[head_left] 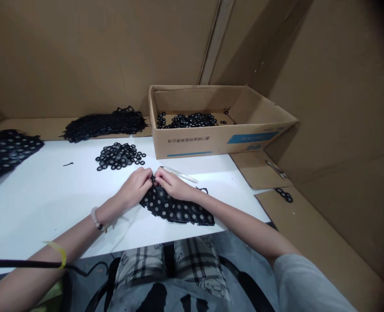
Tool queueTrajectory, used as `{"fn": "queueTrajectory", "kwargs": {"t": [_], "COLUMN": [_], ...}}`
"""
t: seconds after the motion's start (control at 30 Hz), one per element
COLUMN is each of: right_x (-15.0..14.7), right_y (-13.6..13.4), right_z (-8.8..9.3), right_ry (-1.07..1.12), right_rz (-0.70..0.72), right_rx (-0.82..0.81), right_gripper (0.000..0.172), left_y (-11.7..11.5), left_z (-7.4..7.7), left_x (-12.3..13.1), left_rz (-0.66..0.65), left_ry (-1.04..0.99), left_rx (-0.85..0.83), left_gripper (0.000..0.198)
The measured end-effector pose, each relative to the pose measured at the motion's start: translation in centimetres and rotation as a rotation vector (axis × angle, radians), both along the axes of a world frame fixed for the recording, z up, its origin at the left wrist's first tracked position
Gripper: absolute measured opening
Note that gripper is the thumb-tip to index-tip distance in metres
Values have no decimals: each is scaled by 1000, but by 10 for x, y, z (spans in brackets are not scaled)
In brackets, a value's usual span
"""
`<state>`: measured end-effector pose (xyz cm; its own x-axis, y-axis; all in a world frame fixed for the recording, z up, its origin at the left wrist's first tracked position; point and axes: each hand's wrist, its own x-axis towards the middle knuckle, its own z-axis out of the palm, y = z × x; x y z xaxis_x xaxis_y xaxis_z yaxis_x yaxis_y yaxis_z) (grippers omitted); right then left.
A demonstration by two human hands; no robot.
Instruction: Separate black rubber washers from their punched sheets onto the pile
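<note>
A black perforated rubber sheet (179,210) with rows of pale round spots lies on the white table in front of me. My left hand (139,184) pinches its upper left edge with thumb and forefinger. Close against it, my right hand (170,182) grips the same edge, fingers curled. What sits right between the fingertips is mostly hidden. Just beyond the hands is a loose pile of small black rings (118,156). A whitish pen-like tool (180,174) rests behind my right hand.
An open cardboard box (192,141) holding more black rings stands at the back. Left of it lies a stack of dark sheets (104,125); another spotted sheet (10,151) is at far left. Tweezers (276,169) and a few joined rings (283,195) lie right. Cardboard walls surround the table.
</note>
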<state>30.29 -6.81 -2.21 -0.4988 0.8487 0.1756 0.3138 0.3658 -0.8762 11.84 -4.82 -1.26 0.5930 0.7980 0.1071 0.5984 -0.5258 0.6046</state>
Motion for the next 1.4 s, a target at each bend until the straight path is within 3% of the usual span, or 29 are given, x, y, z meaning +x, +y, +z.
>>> {"fn": "queueTrajectory", "kwargs": {"t": [0.2, 0.37, 0.53, 0.67, 0.83, 1.07, 1.2, 1.4], "right_x": [0, 5, 10, 9, 5, 8, 7, 1], "right_y": [0, 6, 9, 6, 1, 0, 1, -2], "right_z": [-1, 1, 6, 9, 8, 8, 5, 2], "right_ry": [31, 135, 94, -13, -7, -47, -14, 13], "right_rz": [-63, -94, -98, -141, -179, -279, -308, -240], "right_rx": [-22, -84, -34, 74, 96, 296, 263, 192], "right_gripper": [14, 19, 21, 20, 15, 18, 17, 19], "left_y": [0, 14, 26, 25, 24, 20, 15, 9], "left_z": [6, 8, 11, 15, 16, 16, 18, 25], "left_x": [-1, -11, -15, -16, -19, -13, -6, -5], "left_rz": [19, 138, 21, 69, 116, 100, 98, 46], "left_ry": [23, -129, -331, -390, -346, -385, -369, -215], "left_rx": [0, 62, -356, -450, -453, -447, -424, -250], "left_gripper": [22, 32, 34, 27, 25, 23, 24, 24]}}
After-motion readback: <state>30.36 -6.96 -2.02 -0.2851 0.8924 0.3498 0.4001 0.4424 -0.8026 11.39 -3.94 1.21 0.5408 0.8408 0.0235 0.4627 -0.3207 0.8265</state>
